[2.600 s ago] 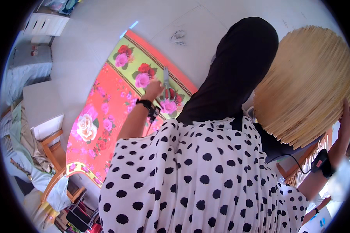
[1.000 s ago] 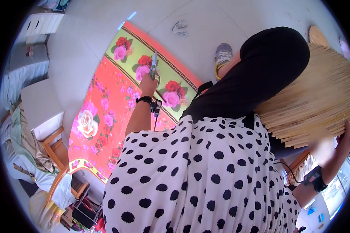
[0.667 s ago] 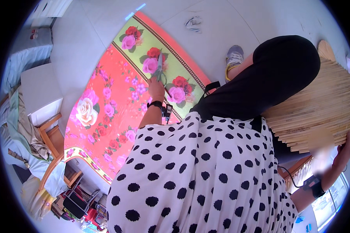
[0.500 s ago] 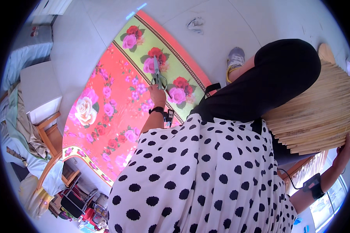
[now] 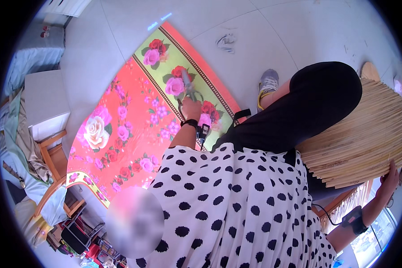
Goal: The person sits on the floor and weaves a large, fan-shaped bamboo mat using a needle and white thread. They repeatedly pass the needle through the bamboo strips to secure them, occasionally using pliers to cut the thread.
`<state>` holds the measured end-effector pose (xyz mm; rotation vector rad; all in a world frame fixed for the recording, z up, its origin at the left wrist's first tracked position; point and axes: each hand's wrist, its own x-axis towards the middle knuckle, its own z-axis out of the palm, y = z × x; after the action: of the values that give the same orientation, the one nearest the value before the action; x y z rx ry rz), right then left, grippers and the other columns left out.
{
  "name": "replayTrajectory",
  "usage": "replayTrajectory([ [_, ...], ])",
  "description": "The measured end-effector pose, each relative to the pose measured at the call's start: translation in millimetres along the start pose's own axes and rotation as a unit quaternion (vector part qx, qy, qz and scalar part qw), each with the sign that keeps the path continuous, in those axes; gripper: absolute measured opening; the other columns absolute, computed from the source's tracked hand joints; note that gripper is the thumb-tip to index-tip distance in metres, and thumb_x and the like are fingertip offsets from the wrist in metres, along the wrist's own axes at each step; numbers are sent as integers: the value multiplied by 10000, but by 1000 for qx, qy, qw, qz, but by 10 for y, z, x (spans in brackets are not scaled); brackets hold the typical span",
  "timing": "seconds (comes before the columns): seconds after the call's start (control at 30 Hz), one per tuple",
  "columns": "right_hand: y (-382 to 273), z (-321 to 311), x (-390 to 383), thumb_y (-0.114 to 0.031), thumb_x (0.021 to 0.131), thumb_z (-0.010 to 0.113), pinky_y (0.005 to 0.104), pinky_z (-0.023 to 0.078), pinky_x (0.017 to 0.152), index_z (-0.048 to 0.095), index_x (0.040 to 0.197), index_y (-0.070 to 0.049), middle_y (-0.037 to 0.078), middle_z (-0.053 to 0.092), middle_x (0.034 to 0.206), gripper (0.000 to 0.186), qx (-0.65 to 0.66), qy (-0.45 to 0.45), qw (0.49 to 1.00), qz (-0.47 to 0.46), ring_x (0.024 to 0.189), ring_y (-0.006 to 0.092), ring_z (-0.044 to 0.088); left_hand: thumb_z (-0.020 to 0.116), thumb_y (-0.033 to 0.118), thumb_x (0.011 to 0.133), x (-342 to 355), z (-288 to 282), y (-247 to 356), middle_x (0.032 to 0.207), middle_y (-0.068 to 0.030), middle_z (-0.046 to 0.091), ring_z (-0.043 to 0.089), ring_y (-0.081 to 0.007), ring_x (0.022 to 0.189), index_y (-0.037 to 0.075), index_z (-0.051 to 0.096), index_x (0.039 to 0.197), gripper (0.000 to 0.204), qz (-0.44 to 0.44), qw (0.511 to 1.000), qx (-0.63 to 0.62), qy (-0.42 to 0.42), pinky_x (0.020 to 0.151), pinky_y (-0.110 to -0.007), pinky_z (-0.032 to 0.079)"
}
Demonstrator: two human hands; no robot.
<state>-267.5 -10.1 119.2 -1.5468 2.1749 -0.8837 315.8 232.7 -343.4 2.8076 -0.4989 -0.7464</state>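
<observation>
My left hand (image 5: 192,110) is closed around a pair of scissors (image 5: 187,85), whose blades point away from me and are smeared by motion. Below them a red and green flowered cloth (image 5: 120,107) is spread on the floor. On my right a rounded mat of straw-coloured stalks (image 5: 357,134) leans against my leg, its near edge jagged. My right hand (image 5: 390,178) grips that mat at its right edge, fingers partly hidden. Both wrists carry dark straps with small devices.
My black-trousered knee (image 5: 326,89) and a grey shoe (image 5: 269,82) lie between cloth and mat. A crumpled whitish scrap (image 5: 226,42) is on the tiled floor. Wooden chairs (image 5: 53,156) with draped cloths stand at left. A blurred round patch covers part of the lower left.
My left hand has shifted a little to the right over the cloth with the scissors. My right hand stays at the mat's edge. The whole view has moved slightly.
</observation>
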Motion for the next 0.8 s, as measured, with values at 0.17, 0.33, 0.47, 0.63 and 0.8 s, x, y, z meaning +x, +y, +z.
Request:
replayTrajectory([
  [0.17, 89, -99, 163, -421, 913, 631, 179, 259, 455, 608, 854, -92, -63, 475, 651, 335, 13, -45, 998, 29, 523, 10, 389, 676, 243, 813, 24, 249, 185, 1143, -216, 590, 637, -389, 990, 22, 571, 1036, 331, 181, 983, 0, -15, 817, -465, 532],
  [0.33, 44, -44, 106, -423, 909, 635, 174, 270, 466, 615, 869, -91, -62, 492, 664, 335, 8, -25, 999, 31, 542, 8, 408, 670, 230, 845, -36, 46, 201, 1238, -230, 529, 609, -390, 1033, 35, 538, 1149, 384, 141, 989, -34, 42, 870, -447, 516],
  [0.47, 2, 69, 70, -410, 915, 633, 183, 263, 470, 628, 875, -71, -62, 493, 662, 341, 34, -13, 999, 28, 546, 5, 402, 701, 242, 819, -134, 167, -419, 1224, -279, 521, 585, -428, 1077, 19, 441, 1257, 556, -34, 967, 123, 222, 932, -454, 496],
  [0.63, -85, -140, -47, -407, 910, 632, 212, 286, 471, 630, 833, -48, -45, 504, 644, 367, -30, -28, 999, -4, 544, 34, 422, 772, 274, 736, -80, 278, -576, 1216, -286, 543, 572, -432, 1102, -52, 345, 1357, 821, -81, 996, 4, -22, 971, -461, 468],
  [0.8, -270, 259, -143, -404, 865, 664, 266, 323, 481, 579, 686, -42, 9, 519, 589, 413, -70, -68, 995, -4, 543, 92, 474, 647, 210, 826, 590, 542, -1453, 834, -113, 680, 670, -270, 779, -8, 623, 1006, 284, 51, 982, -154, -94, 643, -408, 530],
])
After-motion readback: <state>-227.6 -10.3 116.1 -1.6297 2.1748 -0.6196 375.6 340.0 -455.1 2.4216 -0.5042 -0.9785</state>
